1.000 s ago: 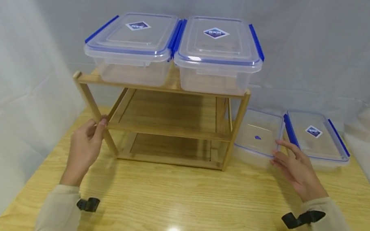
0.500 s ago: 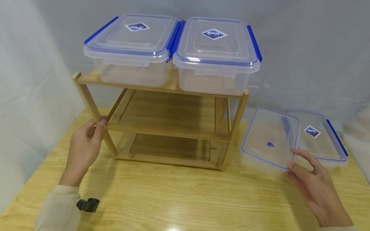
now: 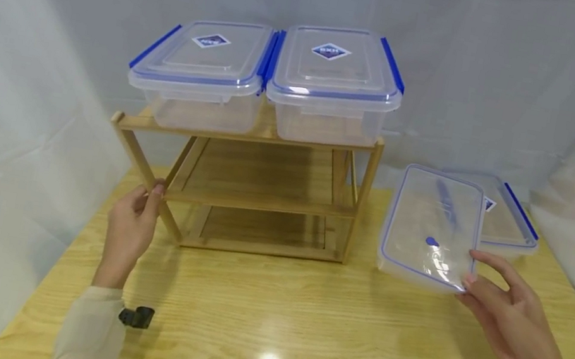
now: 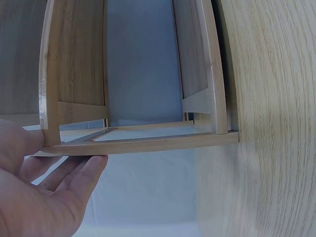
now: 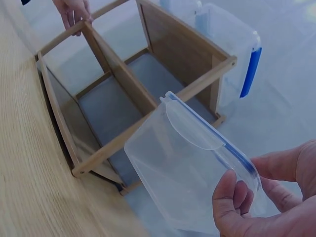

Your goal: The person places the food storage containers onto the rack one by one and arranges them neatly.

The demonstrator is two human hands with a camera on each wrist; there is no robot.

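The right hand (image 3: 511,321) has its thumb and fingers clamped on a clear plastic box with a thin blue line round its top (image 3: 426,210), right of centre in the head view. They pinch the box near its lower right corner, close to a small blue mark on it. In the right wrist view the box lies tilted across the middle, with part of the rack behind it.

At the left of the head view, the left hand (image 3: 131,229) has thumb and fingers clamped on the left front post of a light-brown wooden three-tier rack (image 3: 262,175), about level with the middle shelf. The rack stands upright on the pale wood-grain worktop (image 3: 217,315).

On its top tier, at upper centre, two clear lidded boxes with blue side latches sit side by side: a left-hand box (image 3: 210,63) and a right-hand box (image 3: 340,79), each with a diamond label. Another clear lidded box (image 3: 508,218), partly hidden by the held one, rests on the worktop at the right. A pale grey sheet (image 3: 485,73) hangs behind.
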